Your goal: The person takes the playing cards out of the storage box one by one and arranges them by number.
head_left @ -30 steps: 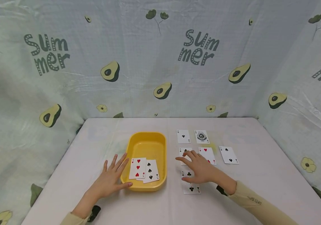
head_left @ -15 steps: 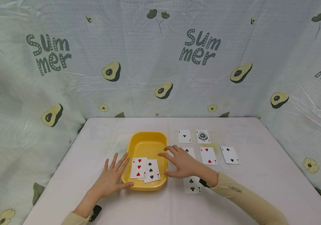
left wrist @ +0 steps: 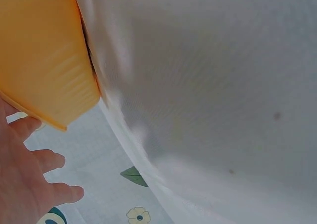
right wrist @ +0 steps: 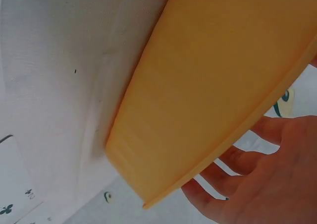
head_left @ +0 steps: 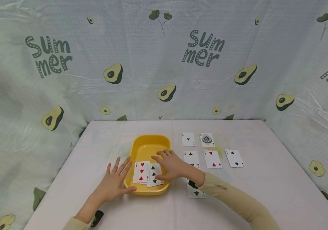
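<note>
My left hand lies at the left side of a yellow plastic tray, fingers spread straight along its rim. In the left wrist view that hand has its fingers apart beside the tray's wall. My right hand reaches in over the tray's right rim, fingers slightly bent, thumb tip over a spade playing card. A three of hearts partly covers that card. The right wrist view shows the right hand behind the rim, its fingertips hidden by the tray wall.
Right of the tray lie an ace of clubs, an ace of spades, a two of clubs, a two of hearts and a two of spades. My right wrist partly covers a clubs card. A patterned cloth hangs behind the table.
My right hand has moved left from over the clubs cards, across the right rim, to above the cards in the tray. The left hand has stayed at the left rim.
</note>
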Demonstrator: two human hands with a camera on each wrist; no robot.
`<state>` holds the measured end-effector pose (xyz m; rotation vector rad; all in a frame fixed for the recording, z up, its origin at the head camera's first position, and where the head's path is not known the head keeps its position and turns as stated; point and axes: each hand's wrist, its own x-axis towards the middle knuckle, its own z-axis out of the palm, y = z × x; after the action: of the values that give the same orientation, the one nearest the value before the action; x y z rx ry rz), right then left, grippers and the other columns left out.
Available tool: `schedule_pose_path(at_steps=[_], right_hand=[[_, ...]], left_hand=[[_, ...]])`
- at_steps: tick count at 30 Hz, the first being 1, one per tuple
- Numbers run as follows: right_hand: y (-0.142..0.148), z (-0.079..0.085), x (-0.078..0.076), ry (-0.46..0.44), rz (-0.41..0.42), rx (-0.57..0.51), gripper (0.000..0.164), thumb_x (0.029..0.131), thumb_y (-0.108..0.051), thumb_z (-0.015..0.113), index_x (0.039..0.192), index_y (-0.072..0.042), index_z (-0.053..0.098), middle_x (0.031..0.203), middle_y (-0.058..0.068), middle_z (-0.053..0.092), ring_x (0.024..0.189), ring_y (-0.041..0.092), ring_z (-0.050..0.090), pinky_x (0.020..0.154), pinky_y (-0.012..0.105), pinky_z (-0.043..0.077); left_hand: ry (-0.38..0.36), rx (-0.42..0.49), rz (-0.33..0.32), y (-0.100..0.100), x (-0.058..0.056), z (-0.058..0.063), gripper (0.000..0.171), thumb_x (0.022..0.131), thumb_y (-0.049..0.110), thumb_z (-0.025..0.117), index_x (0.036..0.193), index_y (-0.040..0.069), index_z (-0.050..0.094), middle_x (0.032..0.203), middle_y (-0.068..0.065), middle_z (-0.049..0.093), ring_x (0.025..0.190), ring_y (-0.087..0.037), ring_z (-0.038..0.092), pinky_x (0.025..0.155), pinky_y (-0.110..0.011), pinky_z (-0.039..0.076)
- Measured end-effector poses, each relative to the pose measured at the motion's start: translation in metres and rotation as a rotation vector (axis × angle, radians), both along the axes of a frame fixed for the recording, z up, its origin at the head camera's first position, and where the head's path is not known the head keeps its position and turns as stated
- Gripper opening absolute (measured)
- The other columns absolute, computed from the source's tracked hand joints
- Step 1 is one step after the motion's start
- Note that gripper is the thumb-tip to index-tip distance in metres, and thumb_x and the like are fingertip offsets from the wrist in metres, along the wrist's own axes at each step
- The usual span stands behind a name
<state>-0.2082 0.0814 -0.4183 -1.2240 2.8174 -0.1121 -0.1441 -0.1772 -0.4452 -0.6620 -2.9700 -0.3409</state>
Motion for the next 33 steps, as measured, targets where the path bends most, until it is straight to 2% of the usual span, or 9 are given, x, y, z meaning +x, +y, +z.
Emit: schedule_pose_path(at_steps=[6,18,27,33], right_hand=[[-0.014,-0.002,-0.003,-0.048,-0.019,0.042,0.075,0.077,-0.057,0.055,0.138,-0.02,0.032,0.138,0.01,0.038,0.126,0.027,0.033,0.102,0.05,0.029],[-0.036,-0.017,-0.005,-0.029,0.002,0.16,0.087,0.07,-0.069,0.053,0.139,-0.021,0.031,0.14,0.006,0.037,0.125,0.025,0.036,0.099,0.046,0.033],[-0.047,-0.024,-0.007,-0.003,0.01,0.208,0.083,0.069,-0.068,0.055,0.136,-0.025,0.035,0.129,0.003,0.044,0.112,0.019,0.04,0.092,0.04,0.036],[-0.049,-0.023,-0.003,0.004,0.014,0.244,0.075,0.072,-0.065,0.055,0.134,-0.027,0.039,0.125,0.003,0.046,0.108,0.019,0.04,0.089,0.038,0.036]], left_hand=[[0.009,0.005,-0.011,0.0,-0.002,-0.001,0.091,0.072,0.065,0.053,0.141,0.013,0.026,0.151,-0.005,0.015,0.136,-0.041,0.008,0.1,-0.067,0.013],[0.021,-0.003,-0.023,0.001,-0.001,-0.002,0.09,0.072,0.064,0.055,0.141,0.013,0.027,0.15,-0.006,0.017,0.135,-0.042,0.012,0.099,-0.067,0.014],[0.017,-0.002,-0.02,-0.001,0.0,-0.001,0.09,0.073,0.065,0.053,0.141,0.012,0.027,0.151,-0.005,0.015,0.135,-0.043,0.012,0.099,-0.067,0.014],[0.025,0.007,-0.021,0.0,0.001,-0.001,0.089,0.073,0.064,0.053,0.141,0.012,0.027,0.15,-0.006,0.016,0.134,-0.043,0.013,0.099,-0.066,0.015]])
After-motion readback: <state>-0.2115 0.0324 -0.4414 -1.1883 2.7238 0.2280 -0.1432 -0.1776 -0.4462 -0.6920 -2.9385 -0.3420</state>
